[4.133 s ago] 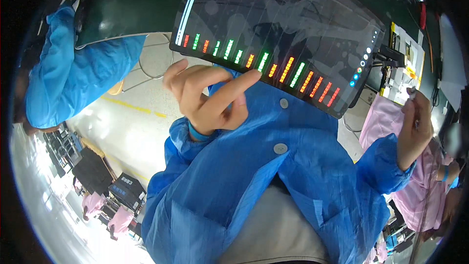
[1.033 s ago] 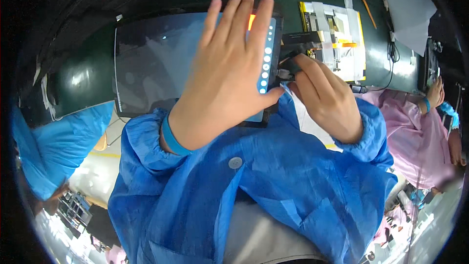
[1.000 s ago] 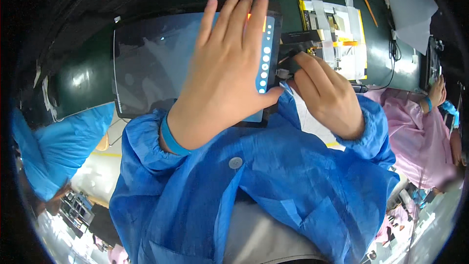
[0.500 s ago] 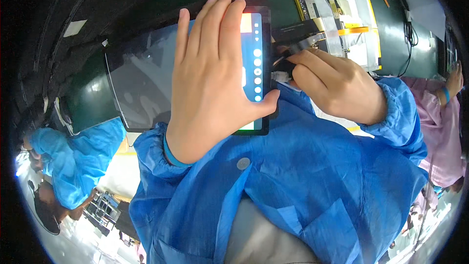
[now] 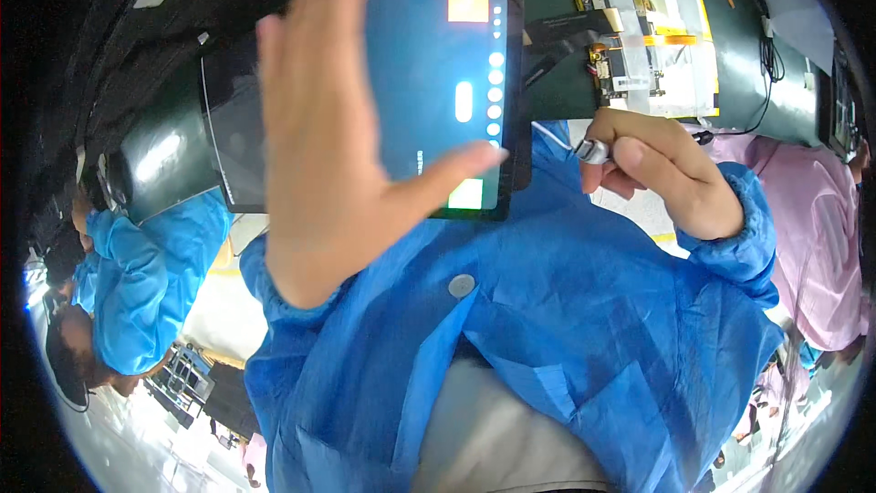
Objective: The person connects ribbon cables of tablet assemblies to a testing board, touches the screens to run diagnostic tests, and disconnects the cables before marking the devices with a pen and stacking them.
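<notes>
A dark-framed tablet lies on the bench with its screen lit blue, an orange block at one corner and a green one at another. My left hand is over the left part of the screen, fingers stretched and thumb held out to the right; it is slightly blurred, and I cannot tell whether it touches the glass. Right of the tablet's lower edge, my right hand pinches a pale cable plug. From the plug a thin white cable runs toward the tablet.
An opened device with exposed circuit boards and tape strips lies right of the tablet. Black flat pieces sit between them. A dark glossy panel extends left. People in blue and pink clothing are at either side.
My left hand has shifted left and upward, uncovering more of the lit screen. My right hand has moved down and right, away from the tablet's side, and the plug now shows in its fingers.
</notes>
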The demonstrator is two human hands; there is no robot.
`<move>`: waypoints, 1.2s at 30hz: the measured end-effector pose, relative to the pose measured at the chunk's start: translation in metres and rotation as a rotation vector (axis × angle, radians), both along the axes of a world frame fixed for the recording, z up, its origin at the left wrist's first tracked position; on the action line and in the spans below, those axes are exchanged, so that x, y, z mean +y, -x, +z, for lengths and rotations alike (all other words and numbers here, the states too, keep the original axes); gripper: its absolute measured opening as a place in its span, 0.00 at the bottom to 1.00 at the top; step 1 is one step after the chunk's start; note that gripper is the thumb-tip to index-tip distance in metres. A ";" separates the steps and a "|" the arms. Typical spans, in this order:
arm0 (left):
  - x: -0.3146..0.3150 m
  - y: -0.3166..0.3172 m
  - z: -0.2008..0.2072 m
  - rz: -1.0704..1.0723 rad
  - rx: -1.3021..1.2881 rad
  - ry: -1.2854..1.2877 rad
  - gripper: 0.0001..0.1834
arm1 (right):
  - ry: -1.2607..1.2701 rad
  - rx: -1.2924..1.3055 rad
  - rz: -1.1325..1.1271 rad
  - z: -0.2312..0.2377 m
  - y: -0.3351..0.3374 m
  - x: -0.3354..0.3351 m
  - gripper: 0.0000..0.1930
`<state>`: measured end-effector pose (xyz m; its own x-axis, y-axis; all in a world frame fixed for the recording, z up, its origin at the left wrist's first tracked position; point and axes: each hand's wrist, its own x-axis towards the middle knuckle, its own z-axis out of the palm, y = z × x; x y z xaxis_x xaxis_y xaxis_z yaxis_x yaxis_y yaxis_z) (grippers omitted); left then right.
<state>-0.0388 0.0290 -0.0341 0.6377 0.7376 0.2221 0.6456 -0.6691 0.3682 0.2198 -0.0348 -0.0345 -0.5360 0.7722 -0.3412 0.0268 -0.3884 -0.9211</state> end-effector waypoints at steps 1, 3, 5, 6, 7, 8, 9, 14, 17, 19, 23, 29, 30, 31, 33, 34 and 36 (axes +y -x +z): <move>-0.004 0.017 0.002 0.066 0.002 0.060 0.52 | -0.101 -0.049 -0.012 -0.002 0.002 0.000 0.13; -0.002 0.055 0.001 0.182 -0.040 0.043 0.48 | -0.333 -0.152 -0.006 -0.006 0.007 -0.001 0.12; -0.001 0.086 0.000 0.308 -0.059 -0.007 0.41 | -0.494 -0.404 -0.093 -0.009 0.017 -0.002 0.07; 0.003 0.099 -0.001 0.398 -0.076 0.008 0.39 | -0.568 -0.515 -0.123 -0.011 0.022 -0.002 0.06; 0.007 0.109 -0.002 0.488 -0.093 0.021 0.38 | -0.643 -0.627 -0.153 -0.013 0.026 -0.002 0.06; 0.009 0.116 -0.004 0.522 -0.129 0.062 0.36 | -0.716 -0.668 -0.201 -0.016 0.030 -0.002 0.07; 0.013 0.122 -0.005 0.556 -0.163 0.104 0.34 | -0.771 -0.733 -0.182 -0.018 0.032 0.000 0.07; 0.015 0.128 -0.022 0.569 -0.336 0.340 0.31 | -0.943 -0.873 -0.098 -0.026 0.026 0.003 0.09; 0.012 0.125 -0.034 0.477 -0.456 0.397 0.34 | -1.000 -0.842 -0.041 -0.025 0.021 0.003 0.09; 0.012 0.123 -0.038 0.442 -0.513 0.376 0.37 | -1.020 -0.825 0.005 -0.023 0.019 0.007 0.09; 0.013 0.120 -0.036 0.388 -0.533 0.359 0.41 | -1.083 -0.726 0.115 -0.024 0.014 0.025 0.10; 0.015 0.117 -0.029 0.441 -0.491 0.405 0.45 | -1.041 -0.681 0.269 -0.030 0.003 0.040 0.09; 0.016 0.118 -0.029 0.431 -0.496 0.398 0.46 | -1.039 -0.680 0.277 -0.029 0.005 0.040 0.09; 0.016 0.118 -0.030 0.419 -0.510 0.444 0.46 | -1.112 -0.744 0.303 -0.025 0.005 0.039 0.09; 0.017 0.119 -0.032 0.430 -0.605 0.485 0.46 | -1.246 -0.862 0.267 -0.016 0.014 0.035 0.11; 0.018 0.121 -0.033 0.437 -0.629 0.504 0.44 | -1.287 -0.995 0.292 -0.005 0.016 0.031 0.11; 0.020 0.124 -0.035 0.477 -0.716 0.492 0.44 | -1.349 -1.124 0.302 0.021 0.020 0.027 0.11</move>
<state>-0.1626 0.0486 -0.0691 0.0848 0.9956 0.0393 0.3242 -0.0649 0.9438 0.1996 -0.0080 -0.0130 -0.6756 0.7278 0.1176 0.7272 0.6841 -0.0562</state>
